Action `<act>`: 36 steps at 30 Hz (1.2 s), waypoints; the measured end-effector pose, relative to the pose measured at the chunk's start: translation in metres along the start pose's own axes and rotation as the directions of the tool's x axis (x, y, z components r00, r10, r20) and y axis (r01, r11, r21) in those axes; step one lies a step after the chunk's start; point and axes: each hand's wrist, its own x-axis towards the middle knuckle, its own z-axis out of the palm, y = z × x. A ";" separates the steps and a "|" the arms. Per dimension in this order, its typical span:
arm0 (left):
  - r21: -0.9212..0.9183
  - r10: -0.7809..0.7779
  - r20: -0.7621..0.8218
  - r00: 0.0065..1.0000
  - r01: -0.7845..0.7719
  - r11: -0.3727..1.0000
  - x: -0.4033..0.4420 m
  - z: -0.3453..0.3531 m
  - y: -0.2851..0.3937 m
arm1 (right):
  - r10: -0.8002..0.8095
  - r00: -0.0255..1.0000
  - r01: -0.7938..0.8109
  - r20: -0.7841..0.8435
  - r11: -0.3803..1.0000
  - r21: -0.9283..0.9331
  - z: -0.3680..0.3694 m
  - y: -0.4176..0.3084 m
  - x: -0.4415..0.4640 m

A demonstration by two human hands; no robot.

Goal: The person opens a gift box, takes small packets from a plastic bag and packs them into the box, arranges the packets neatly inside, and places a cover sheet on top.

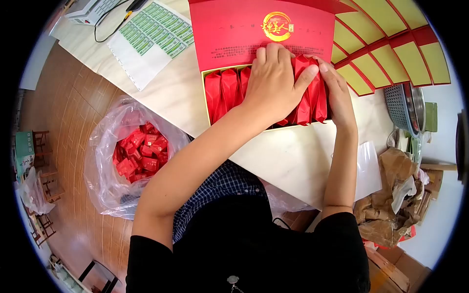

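Observation:
An open red gift box (234, 41) with gold lettering inside its lid lies on the table. A row of shiny red foil packets (228, 90) stands upright in it. My left hand (273, 78) reaches over the middle of the row, its fingers bent down among the packets and its thumb against the ones on the right. At the right end, my right hand (338, 93) closes round the outer packets from the side. Its thumb and some fingertips are hidden, so the exact grip there is partly unseen.
A clear plastic bag (100, 166) of red packets stands on the floor at left. Sticker sheets (159, 29) lie on the marble-patterned table (273, 156). Several yellow-lined red boxes (391, 44) stand at the upper right, near a grey basket (398, 107) and crumpled brown paper (391, 215).

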 end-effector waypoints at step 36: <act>-0.295 -0.195 -0.177 0.965 0.137 0.946 -0.069 -0.096 -0.039 | -0.077 0.990 -0.042 -0.116 0.627 -0.778 0.028 -0.001 -0.014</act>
